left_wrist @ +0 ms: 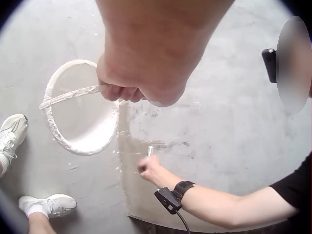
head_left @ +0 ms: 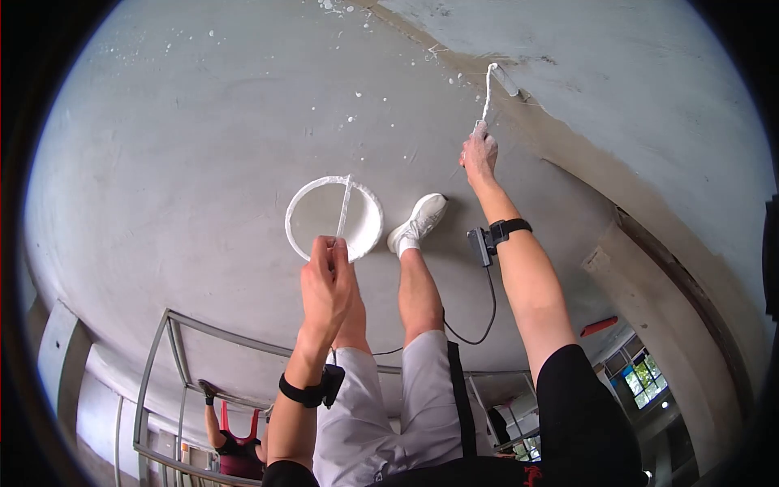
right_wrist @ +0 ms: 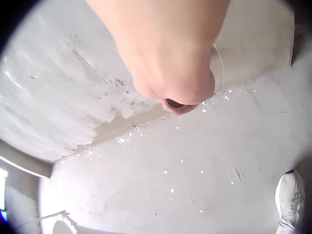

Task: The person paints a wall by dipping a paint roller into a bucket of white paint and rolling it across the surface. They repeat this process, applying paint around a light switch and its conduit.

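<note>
My left hand [head_left: 328, 284] grips a white-coated bar [head_left: 345, 207] that runs over the mouth of a white bucket [head_left: 369, 223], like its handle. Thick white paint cakes the bucket's rim, and the inside looks pale. In the left wrist view the same fist [left_wrist: 141, 83] hides the near end of the bar [left_wrist: 70, 95]. My right arm reaches forward, and that hand [head_left: 480, 152] holds a paint roller [head_left: 505, 79] by its handle. The roller's head lies against the lower wall. In the right wrist view curled fingers surround the dark, hollow handle end [right_wrist: 174, 103].
White paint drops speckle the grey floor [head_left: 203, 146]. A partly coated wall [head_left: 649, 105] rises at the right, with a bare brownish strip along its base. My white shoe [head_left: 422, 219] stands beside the bucket. Behind are a metal frame [head_left: 235, 331] and another person [head_left: 239, 442].
</note>
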